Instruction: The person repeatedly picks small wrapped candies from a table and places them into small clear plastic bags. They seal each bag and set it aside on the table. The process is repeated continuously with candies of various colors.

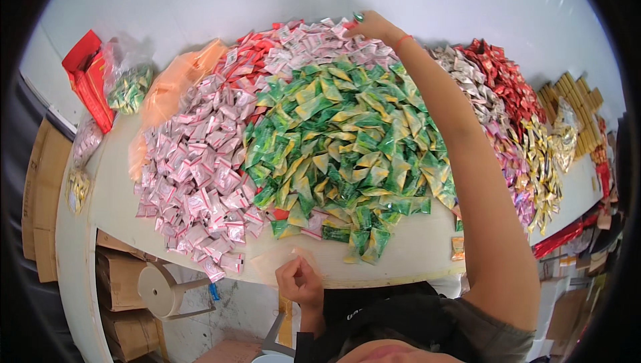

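Note:
My left hand (pixel 300 281) is closed at the table's front edge, its fingers pinching a thin, see-through peach plastic bag (pixel 267 266). My right arm stretches across the table to the far side. There my right hand (pixel 375 27) has its fingers curled at the back of the heap, with a small green packet (pixel 358 17) at the fingertips and a bit of red below it. Beneath that hand lie pale pink-and-white packets (pixel 314 41). Between my hands spreads a large pile of green-and-yellow packets (pixel 347 136). Pink-and-silver packets (pixel 200 163) are heaped to its left.
Peach plastic bags (pixel 177 83) lie at the back left, beside a red bag (pixel 90 76) and a clear bag of green packets (pixel 131 86). Dark red packets (pixel 507 83), gold packets (pixel 541 169) and stacked gold sticks (pixel 574 109) are at right. A stool (pixel 160 291) stands below the table.

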